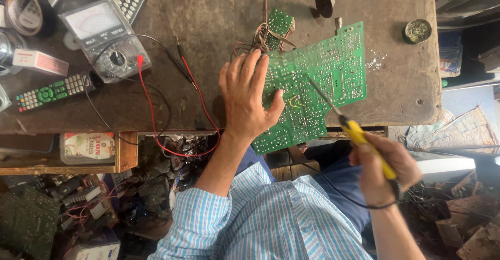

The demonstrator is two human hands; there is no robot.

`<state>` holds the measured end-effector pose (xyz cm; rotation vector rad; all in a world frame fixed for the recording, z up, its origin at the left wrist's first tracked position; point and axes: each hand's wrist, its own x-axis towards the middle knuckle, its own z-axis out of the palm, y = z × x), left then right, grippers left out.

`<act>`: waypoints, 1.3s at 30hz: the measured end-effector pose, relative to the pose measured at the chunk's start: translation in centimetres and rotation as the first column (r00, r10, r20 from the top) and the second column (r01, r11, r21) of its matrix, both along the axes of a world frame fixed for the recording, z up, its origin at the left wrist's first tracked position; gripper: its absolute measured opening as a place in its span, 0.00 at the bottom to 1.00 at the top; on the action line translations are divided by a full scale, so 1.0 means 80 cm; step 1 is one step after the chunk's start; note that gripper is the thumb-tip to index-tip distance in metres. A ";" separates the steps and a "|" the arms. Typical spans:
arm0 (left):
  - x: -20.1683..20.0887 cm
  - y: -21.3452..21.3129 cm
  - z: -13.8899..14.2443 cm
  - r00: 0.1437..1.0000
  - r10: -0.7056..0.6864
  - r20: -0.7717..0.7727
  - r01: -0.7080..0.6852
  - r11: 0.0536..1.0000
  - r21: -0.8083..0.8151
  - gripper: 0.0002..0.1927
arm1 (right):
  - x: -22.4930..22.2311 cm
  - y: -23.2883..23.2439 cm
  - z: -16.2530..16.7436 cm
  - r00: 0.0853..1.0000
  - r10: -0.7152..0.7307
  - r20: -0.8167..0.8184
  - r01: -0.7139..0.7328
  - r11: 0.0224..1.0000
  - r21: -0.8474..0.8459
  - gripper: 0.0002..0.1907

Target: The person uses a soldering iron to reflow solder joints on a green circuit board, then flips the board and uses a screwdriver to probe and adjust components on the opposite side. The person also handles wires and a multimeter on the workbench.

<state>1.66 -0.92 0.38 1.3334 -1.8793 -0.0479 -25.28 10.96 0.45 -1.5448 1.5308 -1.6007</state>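
My left hand (249,99) lies flat, palm down, on the left part of a large green circuit board (323,78), fingers spread, holding it against the worn workbench (208,10). My right hand (383,172) grips the yellow handle of a soldering iron (364,143). Its thin metal tip reaches up and left onto the middle of the board. The iron's black cord loops under my right wrist. A smaller green board (280,24) with a bundle of wires sits just above my left fingers.
An analog multimeter (104,36) with red and black leads lies at the upper left, with remote controls (52,91) and a tape roll (23,11) nearby. A small round tin (417,31) sits at the bench's right. Scrap boards and cables fill the space below the bench.
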 end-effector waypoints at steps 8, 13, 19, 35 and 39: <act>0.001 -0.001 0.000 0.999 0.009 0.034 -0.009 1.000 0.002 0.36 | -0.125 0.057 0.011 0.941 -0.181 0.287 0.173 0.983 0.053 0.09; 0.001 0.000 0.005 1.000 -0.006 0.029 0.007 0.999 -0.041 0.35 | -0.082 0.060 -0.014 0.991 -0.127 -0.030 0.127 0.992 -0.002 0.08; 0.001 -0.001 -0.002 1.000 0.017 0.023 -0.017 1.000 -0.006 0.36 | -0.016 0.018 0.023 0.983 0.088 -0.163 -0.090 0.996 -0.004 0.09; -0.002 -0.001 -0.005 1.000 0.017 0.000 -0.017 1.000 -0.003 0.35 | 0.009 -0.025 0.015 0.994 0.107 0.032 -0.111 0.978 0.177 0.09; -0.002 0.001 -0.001 1.000 0.011 0.016 -0.011 1.000 -0.002 0.36 | -0.015 -0.036 -0.015 0.884 0.156 0.441 -0.254 0.952 0.173 0.10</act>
